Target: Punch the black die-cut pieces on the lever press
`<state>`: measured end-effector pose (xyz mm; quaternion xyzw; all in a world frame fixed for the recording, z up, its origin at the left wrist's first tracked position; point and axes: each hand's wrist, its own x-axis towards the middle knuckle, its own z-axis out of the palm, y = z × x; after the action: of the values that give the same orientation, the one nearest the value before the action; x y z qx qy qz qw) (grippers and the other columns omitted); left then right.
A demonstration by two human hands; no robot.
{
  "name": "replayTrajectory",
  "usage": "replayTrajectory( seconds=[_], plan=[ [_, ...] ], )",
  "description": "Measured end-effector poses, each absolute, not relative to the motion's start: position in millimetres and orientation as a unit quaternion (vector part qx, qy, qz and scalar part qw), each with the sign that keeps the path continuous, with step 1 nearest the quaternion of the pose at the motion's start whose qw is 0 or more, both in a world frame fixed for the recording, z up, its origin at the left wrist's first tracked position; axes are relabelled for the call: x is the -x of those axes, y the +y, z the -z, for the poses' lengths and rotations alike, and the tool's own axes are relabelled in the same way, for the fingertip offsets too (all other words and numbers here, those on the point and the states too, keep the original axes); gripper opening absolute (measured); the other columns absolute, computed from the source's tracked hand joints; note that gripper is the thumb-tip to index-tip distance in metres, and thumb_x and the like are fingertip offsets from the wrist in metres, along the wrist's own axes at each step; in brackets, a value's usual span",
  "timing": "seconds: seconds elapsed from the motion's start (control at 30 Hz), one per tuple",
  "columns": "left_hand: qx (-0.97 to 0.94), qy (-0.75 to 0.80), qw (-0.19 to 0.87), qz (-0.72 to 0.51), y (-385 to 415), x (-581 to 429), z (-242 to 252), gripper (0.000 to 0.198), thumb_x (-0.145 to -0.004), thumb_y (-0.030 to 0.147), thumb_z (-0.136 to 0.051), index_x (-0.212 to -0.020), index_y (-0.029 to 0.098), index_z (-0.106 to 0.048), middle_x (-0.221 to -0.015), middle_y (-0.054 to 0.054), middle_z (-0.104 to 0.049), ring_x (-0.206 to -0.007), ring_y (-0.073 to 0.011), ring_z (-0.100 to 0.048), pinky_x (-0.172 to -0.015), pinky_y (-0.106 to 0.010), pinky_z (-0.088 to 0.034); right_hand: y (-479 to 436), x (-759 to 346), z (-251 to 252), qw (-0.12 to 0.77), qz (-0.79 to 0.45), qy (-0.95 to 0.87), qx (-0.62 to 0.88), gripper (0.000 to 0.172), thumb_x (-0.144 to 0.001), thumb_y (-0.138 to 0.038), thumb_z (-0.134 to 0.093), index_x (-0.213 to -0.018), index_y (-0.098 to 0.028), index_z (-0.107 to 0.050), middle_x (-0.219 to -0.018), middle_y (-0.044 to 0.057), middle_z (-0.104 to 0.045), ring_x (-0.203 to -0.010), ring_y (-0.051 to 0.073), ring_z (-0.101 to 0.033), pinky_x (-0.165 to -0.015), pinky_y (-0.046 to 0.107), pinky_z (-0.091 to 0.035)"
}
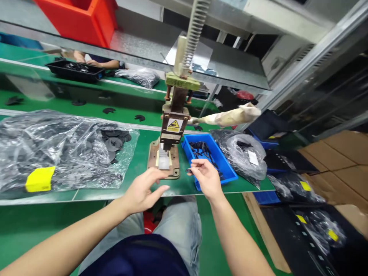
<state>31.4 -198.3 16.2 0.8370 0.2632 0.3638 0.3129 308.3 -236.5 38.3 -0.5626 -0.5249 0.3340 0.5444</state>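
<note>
My right hand (207, 179) pinches a small black part (189, 171) between thumb and fingertips, in front of a blue bin (228, 177) that holds several black parts (205, 149). Fingers apart, my left hand (146, 189) hovers at the front edge of the hand press base (175, 173) and shows nothing in its grasp. The press (174, 126) stands upright between both hands, a warning label on its front and a wrapped lever (227, 116) out to the right. Beneath its ram lies a pale metal plate (164, 161).
Left on the bench lies a clear plastic bag (66, 153) of black discs (113, 143). Another bag (244, 155) sits right of the bin. Black pieces (140, 117) lie on the green belt behind. Across it, another person's hands (90, 61) work by a black tray (75, 71).
</note>
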Motion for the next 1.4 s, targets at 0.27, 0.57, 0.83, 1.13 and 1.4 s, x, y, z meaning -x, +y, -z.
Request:
replayTrajectory(
  seconds=[0.27, 0.57, 0.83, 1.13, 1.4],
  plan=[
    [-0.801, 0.274, 0.380, -0.372, -191.3, -55.0, -26.8, 0.024, -0.102, 0.038, -0.061, -0.113, 0.023, -0.075, -0.104, -0.010, -0.076, -0.097, -0.0226, -0.070, -0.090, -0.036, -0.056, -259.1, -242.9, -26.4, 0.551, -0.367, -0.522, 0.538, 0.028, -0.093, -0.043, -0.070, -0.115, -0.027, -0.069, -0.108, 0.006, -0.071, -0.103, 0.019, -0.069, -0.096, 0.037, -0.061],
    [-0.652, 0.358, 0.568, -0.352, -194.4, -41.1, -12.1, 0.034, -0.101, 0.051, -0.062, -0.103, 0.020, -0.075, -0.089, -0.004, -0.076, -0.071, -0.0155, -0.066, -0.068, -0.028, -0.055, -266.5, -241.8, -10.0, 0.510, -0.331, -0.590, 0.531, 0.018, -0.096, -0.035, -0.066, -0.112, -0.030, -0.072, -0.115, 0.007, -0.070, -0.103, 0.020, -0.069, -0.094, 0.039, -0.061],
    [-0.572, 0.358, 0.647, -0.354, -203.2, -38.5, -6.3, 0.036, -0.095, 0.054, -0.070, -0.098, 0.018, -0.074, -0.085, -0.003, -0.074, -0.070, -0.0142, -0.067, -0.067, -0.026, -0.057, -267.7, -232.8, 1.9, 0.529, -0.318, -0.572, 0.540, 0.017, -0.095, -0.035, -0.068, -0.111, -0.028, -0.070, -0.108, 0.006, -0.071, -0.101, 0.019, -0.070, -0.092, 0.038, -0.061],
    [-0.577, 0.335, 0.662, -0.340, -204.9, -30.9, -12.4, 0.041, -0.097, 0.057, -0.066, -0.095, 0.016, -0.072, -0.075, -0.003, -0.071, -0.065, -0.0133, -0.066, -0.065, -0.026, -0.056, -266.3, -235.7, 12.2, 0.527, -0.295, -0.596, 0.529, 0.022, -0.097, -0.029, -0.066, -0.119, -0.028, -0.067, -0.110, 0.006, -0.072, -0.103, 0.018, -0.072, -0.094, 0.036, -0.062],
    [-0.504, 0.314, 0.758, -0.271, -190.7, -30.3, -16.5, 0.047, -0.087, 0.060, -0.078, -0.091, 0.015, -0.066, -0.070, -0.003, -0.071, -0.059, -0.0120, -0.065, -0.061, -0.025, -0.054, -262.7, -239.6, 14.3, 0.512, -0.269, -0.636, 0.511, 0.025, -0.097, -0.023, -0.064, -0.121, -0.030, -0.066, -0.110, 0.005, -0.073, -0.102, 0.017, -0.073, -0.091, 0.036, -0.063]
  ],
)
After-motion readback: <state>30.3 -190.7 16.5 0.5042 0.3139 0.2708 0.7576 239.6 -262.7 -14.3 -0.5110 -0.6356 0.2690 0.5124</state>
